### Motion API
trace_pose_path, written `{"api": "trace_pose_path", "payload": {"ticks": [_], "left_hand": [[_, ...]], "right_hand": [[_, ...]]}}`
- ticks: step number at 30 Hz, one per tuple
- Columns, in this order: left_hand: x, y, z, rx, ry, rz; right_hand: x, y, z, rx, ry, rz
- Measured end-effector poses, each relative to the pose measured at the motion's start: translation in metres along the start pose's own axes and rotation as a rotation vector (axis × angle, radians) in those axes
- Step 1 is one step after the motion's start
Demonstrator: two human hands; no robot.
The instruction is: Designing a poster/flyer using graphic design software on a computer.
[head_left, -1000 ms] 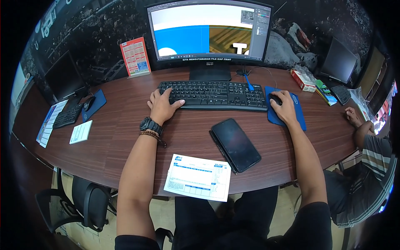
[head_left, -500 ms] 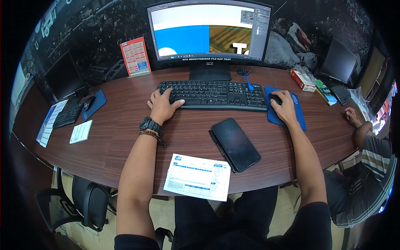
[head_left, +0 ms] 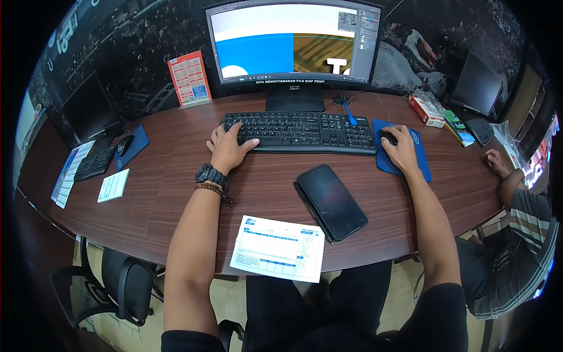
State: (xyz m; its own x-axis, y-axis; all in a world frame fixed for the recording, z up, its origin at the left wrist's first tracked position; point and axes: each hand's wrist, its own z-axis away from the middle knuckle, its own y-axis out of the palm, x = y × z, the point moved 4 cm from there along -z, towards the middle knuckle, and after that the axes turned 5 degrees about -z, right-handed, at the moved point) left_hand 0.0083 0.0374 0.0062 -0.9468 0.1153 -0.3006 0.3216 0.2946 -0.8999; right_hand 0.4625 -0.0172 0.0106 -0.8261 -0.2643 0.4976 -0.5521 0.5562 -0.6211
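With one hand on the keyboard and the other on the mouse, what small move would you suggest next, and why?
Probably a small nudge of the mouse under the right hand: the left hand rests on the keyboard, and the monitor shows an open editing window.

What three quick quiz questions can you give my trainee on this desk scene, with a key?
1. True or false: the left hand rests on the black keyboard.
2. What lies under the right hand? A) a black mouse on a blue mouse pad B) the black phone C) the printed form
3. Which thing overhangs the table's near edge, between the forearms?

Key
1. True.
2. A: the mouse sits on the mouse pad; the phone lies apart, untouched.
3. The printed form.
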Motion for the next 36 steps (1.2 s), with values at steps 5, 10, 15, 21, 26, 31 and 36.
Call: {"api": "trace_pose_path", "payload": {"ticks": [5, 10, 15, 21, 26, 31, 36], "left_hand": [[0.002, 0.0, 0.0, -0.001, -0.001, 0.0], [0.0, -0.001, 0.001, 0.004, -0.003, 0.004], [-0.005, 0.0, 0.001, 0.026, -0.001, 0.013], [0.001, -0.004, 0.0, -0.019, -0.012, -0.06], [0.0, 0.0, 0.0, 0.006, -0.006, 0.014], [-0.001, -0.001, 0.001, 0.025, -0.004, 0.024], [-0.001, -0.002, 0.001, 0.024, -0.01, 0.016]], "right_hand": [[0.004, -0.001, 0.001, -0.003, 0.007, -0.006], [0.002, -0.001, 0.001, 0.002, 0.008, 0.002], [-0.001, -0.003, 0.002, 0.02, 0.032, -0.002], [0.068, 0.014, 0.005, 0.075, -0.35, 0.003], [0.088, 0.032, 0.017, 0.272, -0.48, 0.052], [0.087, 0.031, 0.016, 0.29, -0.4, 0.042], [0.088, 0.031, 0.016, 0.276, -0.394, 0.012]]}}
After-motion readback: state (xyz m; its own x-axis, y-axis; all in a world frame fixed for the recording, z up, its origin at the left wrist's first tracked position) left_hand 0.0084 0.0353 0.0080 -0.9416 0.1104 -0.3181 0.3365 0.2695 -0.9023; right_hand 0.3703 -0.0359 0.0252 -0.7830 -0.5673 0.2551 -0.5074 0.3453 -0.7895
